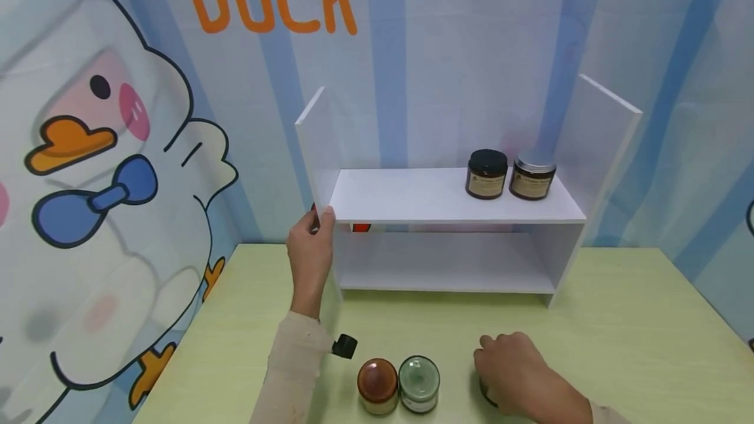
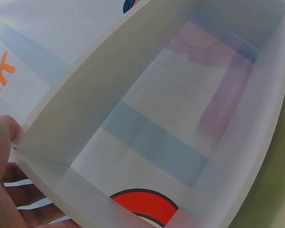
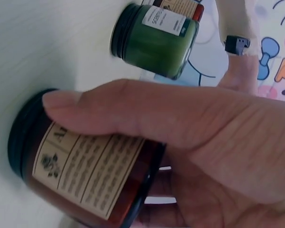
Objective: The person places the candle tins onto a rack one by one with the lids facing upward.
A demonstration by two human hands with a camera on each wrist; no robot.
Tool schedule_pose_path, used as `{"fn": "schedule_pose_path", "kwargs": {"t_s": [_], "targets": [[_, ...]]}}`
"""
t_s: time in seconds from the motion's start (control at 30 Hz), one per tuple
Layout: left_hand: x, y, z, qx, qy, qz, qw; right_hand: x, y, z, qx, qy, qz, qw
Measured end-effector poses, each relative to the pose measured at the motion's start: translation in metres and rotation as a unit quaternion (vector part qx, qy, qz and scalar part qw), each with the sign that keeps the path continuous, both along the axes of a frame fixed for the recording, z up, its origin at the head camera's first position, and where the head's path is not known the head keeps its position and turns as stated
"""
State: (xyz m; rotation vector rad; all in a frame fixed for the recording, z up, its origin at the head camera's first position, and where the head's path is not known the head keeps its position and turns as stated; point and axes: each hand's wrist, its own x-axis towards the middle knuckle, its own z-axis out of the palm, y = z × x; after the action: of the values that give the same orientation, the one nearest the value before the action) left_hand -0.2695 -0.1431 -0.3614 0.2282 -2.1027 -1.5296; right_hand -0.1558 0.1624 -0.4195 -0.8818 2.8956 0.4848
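Note:
My left hand grips the left side panel of a white two-tier shelf, thumb at its edge and fingers on the outer side, as the left wrist view shows. At the front right, my right hand holds an amber jar with a dark lid and a tan label. Its thumb lies along the jar's side; the lid end faces the table. Left of that hand, a brown-topped jar and a green glass jar stand side by side. The green jar's dark lid is at the bottom.
On the upper tier, toward the right, stand a black-lidded jar and a silver-lidded jar. The shelf rests at the back of a light green table. Behind it hangs a striped blue backdrop with a cartoon duck.

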Motion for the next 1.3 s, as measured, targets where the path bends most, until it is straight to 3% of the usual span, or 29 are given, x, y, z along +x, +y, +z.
{"fn": "schedule_pose_path", "kwargs": {"t_s": [0.43,0.77,1.03,1.3], "targets": [[-0.001,0.002,0.0,0.004,-0.006,0.007,0.9999,-0.001,0.022,0.004,-0.1,-0.05,-0.01,0.994],[-0.002,0.001,-0.001,0.001,-0.002,0.008,1.0,0.003,0.031,-0.005,-0.178,0.003,-0.034,0.983],[-0.002,0.0,-0.002,0.002,-0.003,0.006,1.0,0.003,0.03,-0.01,-0.226,-0.03,-0.106,0.968],[-0.002,0.001,0.0,-0.001,-0.001,0.005,1.0,0.005,0.031,-0.015,-0.274,-0.037,-0.13,0.952]]}}
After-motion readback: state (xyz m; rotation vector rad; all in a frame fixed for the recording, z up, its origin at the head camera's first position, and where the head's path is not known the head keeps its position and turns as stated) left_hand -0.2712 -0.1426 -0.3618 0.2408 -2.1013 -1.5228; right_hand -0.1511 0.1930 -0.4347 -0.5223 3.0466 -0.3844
